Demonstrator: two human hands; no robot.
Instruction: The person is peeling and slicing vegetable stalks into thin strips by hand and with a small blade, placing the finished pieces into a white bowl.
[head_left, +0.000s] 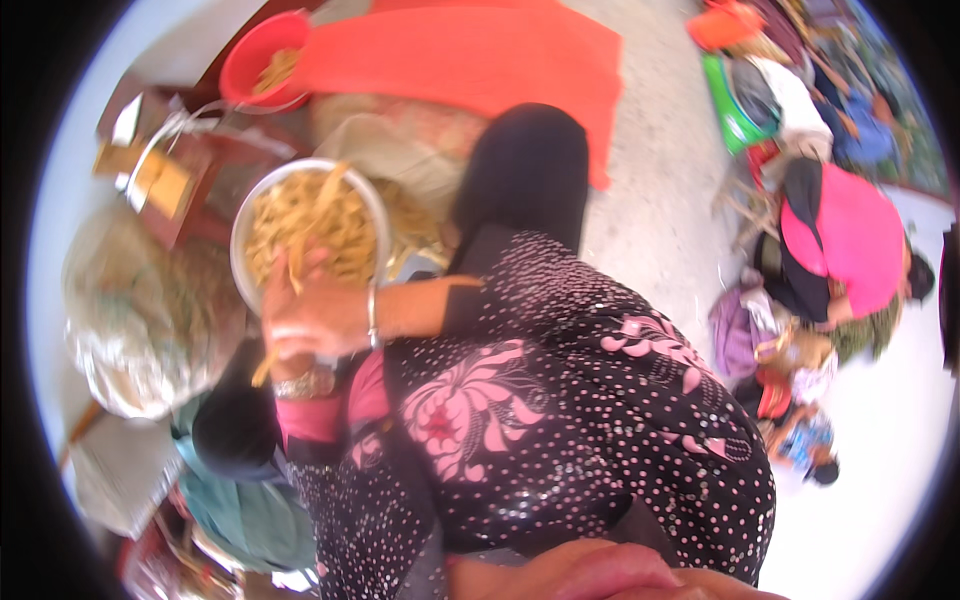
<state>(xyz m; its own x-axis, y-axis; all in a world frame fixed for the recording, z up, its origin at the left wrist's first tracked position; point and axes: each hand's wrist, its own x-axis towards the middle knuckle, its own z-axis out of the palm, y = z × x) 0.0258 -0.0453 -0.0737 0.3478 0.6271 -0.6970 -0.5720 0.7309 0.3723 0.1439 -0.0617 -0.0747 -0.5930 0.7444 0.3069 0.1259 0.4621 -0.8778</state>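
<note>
A white bowl-like container (241, 259) stands before me at the left, heaped with flat yellow-brown strips (315, 206). My right hand (319, 315), with a bangle at its wrist, reaches over the near rim. One strip (297, 262) shows between its fingers, which are blurred. My left hand (289, 364), with a metal watch and pink sleeve, lies just below the right hand and is largely hidden by it. A short strip end (265, 367) pokes out beside the left hand; its fingers do not show.
Beyond the container are a red bucket (244, 56) with more strips and a red sheet (465, 56). A clear plastic bag (135, 315) and a wooden piece (161, 180) flank it on the left. A person in pink (859, 232) bends over at the right, with other people nearby.
</note>
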